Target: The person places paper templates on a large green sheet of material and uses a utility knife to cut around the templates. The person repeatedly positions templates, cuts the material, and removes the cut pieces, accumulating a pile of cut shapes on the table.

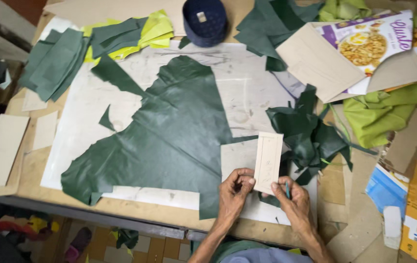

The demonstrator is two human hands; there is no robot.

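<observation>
My left hand (234,193) pinches the lower left edge of a narrow beige cardboard template (268,161) and holds it upright over the table. My right hand (292,202) touches the template's lower right corner and grips a thin teal pen (287,189) between its fingers. A large dark green leather sheet (169,131) lies flat on a whitish cutting board (247,87), just left of both hands.
Crumpled green leather scraps (306,136) lie right of the template. Cut green and yellow-green pieces (62,58) are stacked at the far left. A dark blue cap (204,20), beige cardboard pieces (318,61), a printed box (371,44) and lime fabric (379,114) crowd the back and right.
</observation>
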